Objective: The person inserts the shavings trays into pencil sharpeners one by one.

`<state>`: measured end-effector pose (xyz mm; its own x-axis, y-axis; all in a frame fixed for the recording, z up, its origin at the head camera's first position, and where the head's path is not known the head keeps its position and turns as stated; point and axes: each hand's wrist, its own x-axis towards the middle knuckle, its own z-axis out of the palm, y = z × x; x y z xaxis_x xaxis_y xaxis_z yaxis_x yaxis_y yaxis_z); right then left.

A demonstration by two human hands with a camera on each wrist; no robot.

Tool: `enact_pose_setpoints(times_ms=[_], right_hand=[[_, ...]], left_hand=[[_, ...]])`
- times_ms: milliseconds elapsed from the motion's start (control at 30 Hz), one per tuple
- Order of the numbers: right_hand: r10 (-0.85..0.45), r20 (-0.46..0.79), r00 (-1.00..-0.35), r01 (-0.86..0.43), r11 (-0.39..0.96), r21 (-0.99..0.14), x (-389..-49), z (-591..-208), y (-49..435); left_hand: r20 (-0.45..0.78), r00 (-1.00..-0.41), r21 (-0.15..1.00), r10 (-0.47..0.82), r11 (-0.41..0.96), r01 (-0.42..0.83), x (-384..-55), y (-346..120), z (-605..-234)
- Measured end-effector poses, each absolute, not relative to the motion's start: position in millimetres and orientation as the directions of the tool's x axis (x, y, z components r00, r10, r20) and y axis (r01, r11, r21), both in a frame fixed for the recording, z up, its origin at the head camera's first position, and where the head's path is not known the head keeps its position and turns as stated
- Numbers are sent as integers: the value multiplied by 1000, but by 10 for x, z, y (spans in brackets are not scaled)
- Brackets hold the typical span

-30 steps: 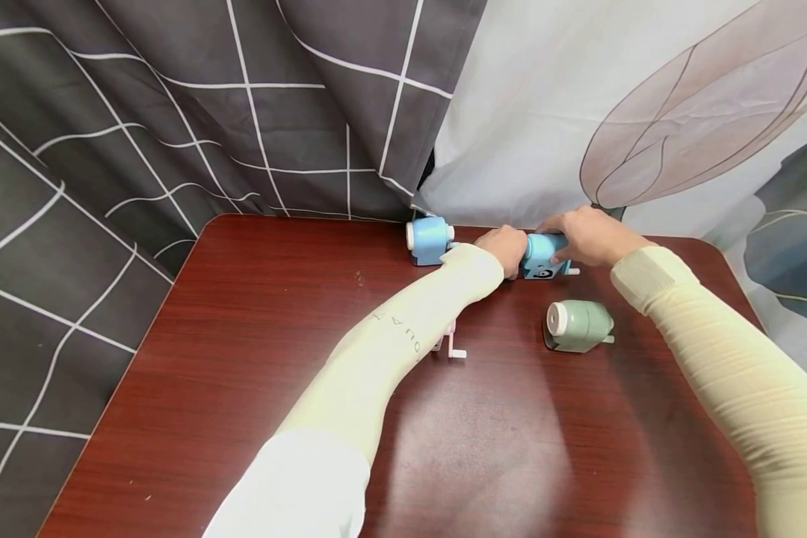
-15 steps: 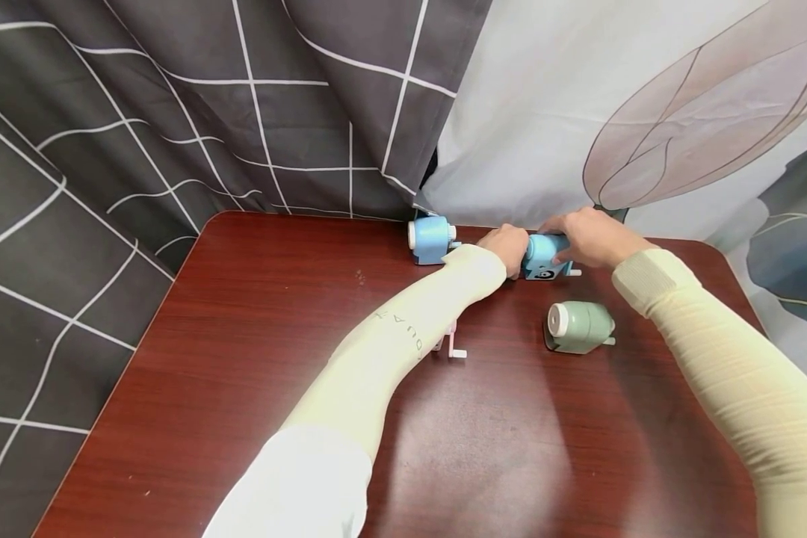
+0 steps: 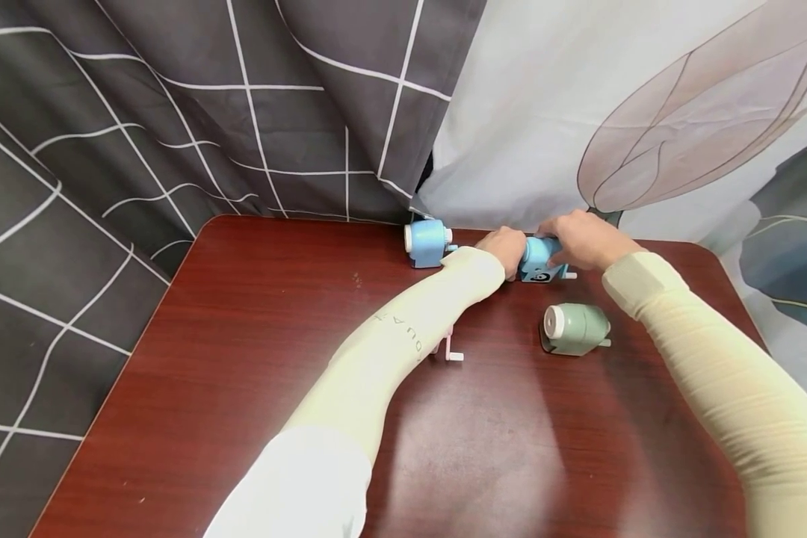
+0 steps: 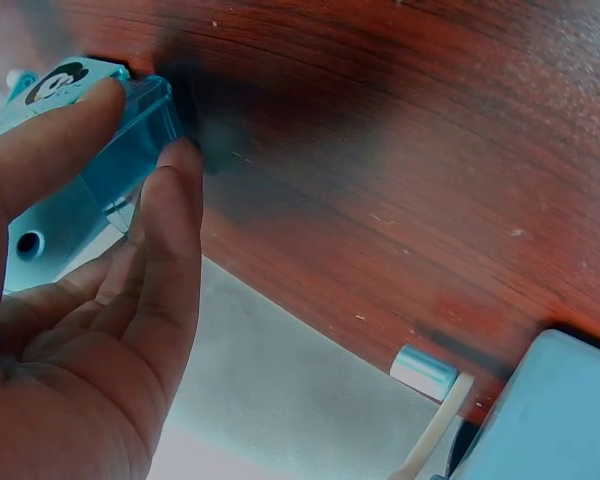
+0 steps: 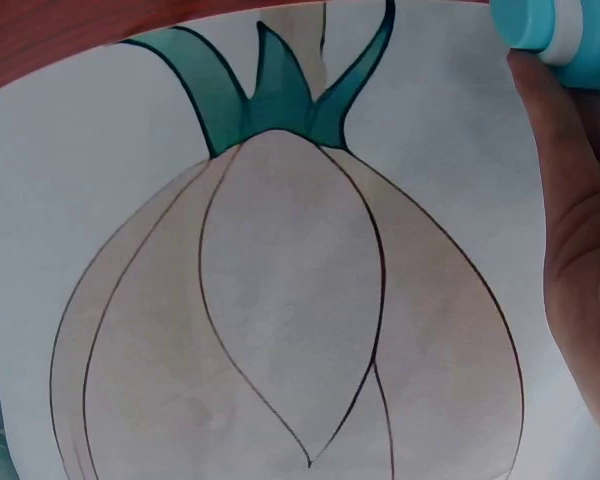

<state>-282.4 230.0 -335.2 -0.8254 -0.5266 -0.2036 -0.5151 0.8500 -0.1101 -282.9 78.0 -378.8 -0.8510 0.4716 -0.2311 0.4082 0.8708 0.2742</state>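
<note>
A light-blue hand-crank pencil sharpener [image 3: 540,258] with a cartoon face stands near the table's far edge, between both hands. My left hand [image 3: 502,249] is at its left end; in the left wrist view, thumb and fingers pinch its translucent blue shavings drawer [image 4: 130,150]. My right hand [image 3: 588,237] grips the sharpener from the top and right side, thumb toward the front. Only its turquoise end [image 5: 590,40] shows in the right wrist view, against that hand's fingers. How far the drawer is out, I cannot tell.
A green sharpener [image 3: 581,329] stands closer on the right. Another blue sharpener [image 3: 426,243] is at the back, left of my left hand. A pink one, mostly hidden under my left sleeve, shows its crank [image 3: 452,354]. Curtains [image 3: 511,134] hang behind the reddish-brown table [image 3: 276,299].
Both hands stay at the same sharpener with almost no movement. The head view shifts very slightly.
</note>
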Motion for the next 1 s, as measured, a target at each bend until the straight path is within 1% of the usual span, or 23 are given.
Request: enact_pose_setpoints(times_ms=[200, 500, 733, 1000], right_hand=[[-524, -194, -829, -511, 852, -118, -2824, -3366, 2305], [-535, -193, -823, -525, 845, -104, -2822, -3359, 2302], [-560, -174, -810, -548, 828, -117, -2823, -3364, 2317], [-568, -163, -807, -558, 823, -109, -2840, -3382, 2320]], left_hand=[[-238, -850, 294, 469, 869, 398, -2843, 796, -3813], [-223, -846, 291, 484, 862, 416, -2862, 779, -3802], [-212, -838, 275, 502, 854, 442, -2858, 780, -3816], [-217, -844, 278, 491, 860, 429, -2886, 795, -3808]])
